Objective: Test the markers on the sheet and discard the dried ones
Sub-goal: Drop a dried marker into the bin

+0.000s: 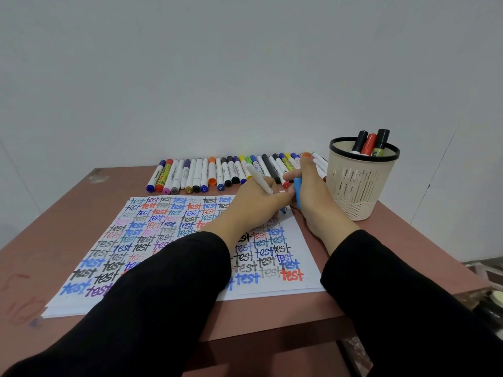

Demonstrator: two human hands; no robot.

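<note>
A white sheet (309, 251) covered with several coloured "test" words lies on the brown table (272, 317). My left hand (253, 208) grips a white marker (260, 179) whose blue tip touches the sheet near its upper right corner. Beside it, my right hand (310, 194) holds the marker's blue cap (298, 190) at the sheet's right edge. A row of several capped markers (206, 174) lies along the back of the table.
A beige slotted basket with a black rim (359, 183) stands at the back right and holds three markers (370, 144), two black-capped and one red. A plain wall rises just behind the table. The table's right edge drops off beyond the basket.
</note>
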